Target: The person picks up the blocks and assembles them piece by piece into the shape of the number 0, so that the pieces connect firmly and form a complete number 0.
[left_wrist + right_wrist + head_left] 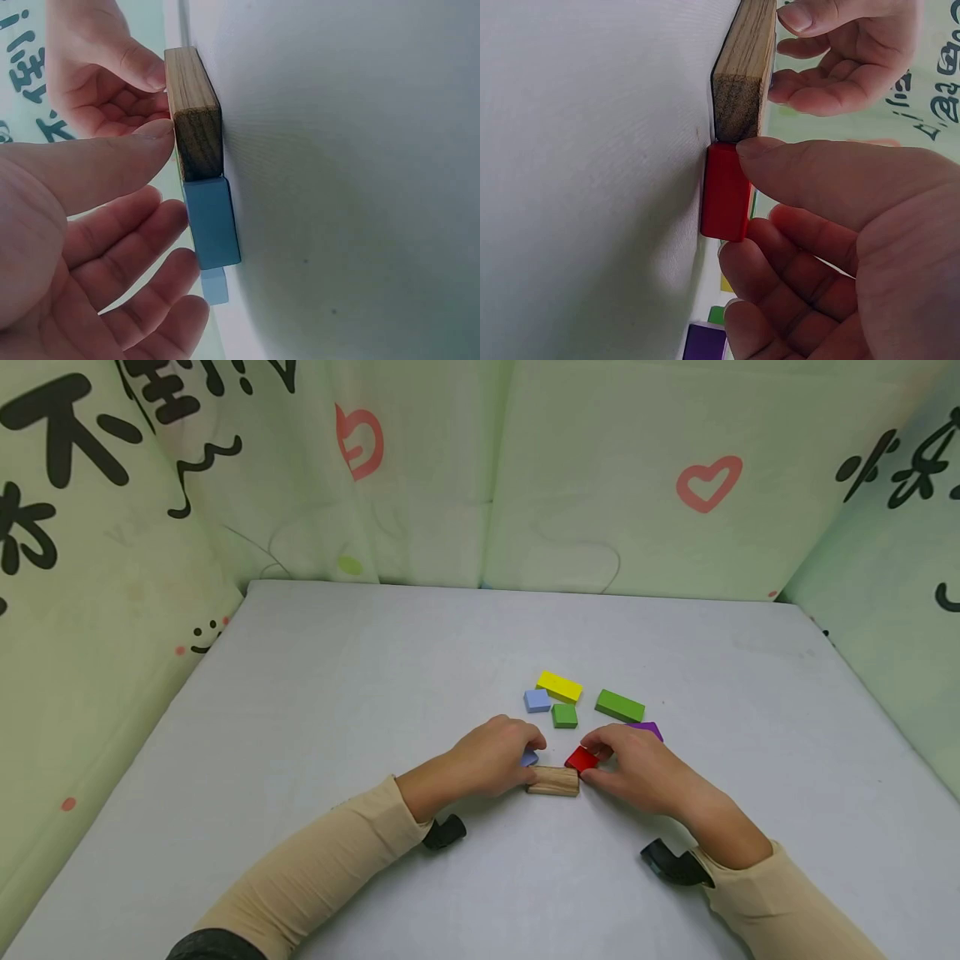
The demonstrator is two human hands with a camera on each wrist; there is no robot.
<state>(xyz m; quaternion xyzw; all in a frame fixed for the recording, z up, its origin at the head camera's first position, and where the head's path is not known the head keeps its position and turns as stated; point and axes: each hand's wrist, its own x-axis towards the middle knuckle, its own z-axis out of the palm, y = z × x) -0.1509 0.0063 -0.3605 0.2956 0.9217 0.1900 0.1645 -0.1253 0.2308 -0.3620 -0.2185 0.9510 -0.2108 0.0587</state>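
Altogether we count eight pieces on the worktop [360, 693]: one wooden block [553, 782], one red block [580, 760], one yellow block [560, 687], one purple block [649, 728], two green blocks [620, 707], two blue blocks [537, 701]. Our right hand [641, 768] pinches red at the wooden block's two o'clock; our left hand [486, 757] curls round the nearer blue block [212, 223] at half past ten. Others lie beyond, around twelve to two.
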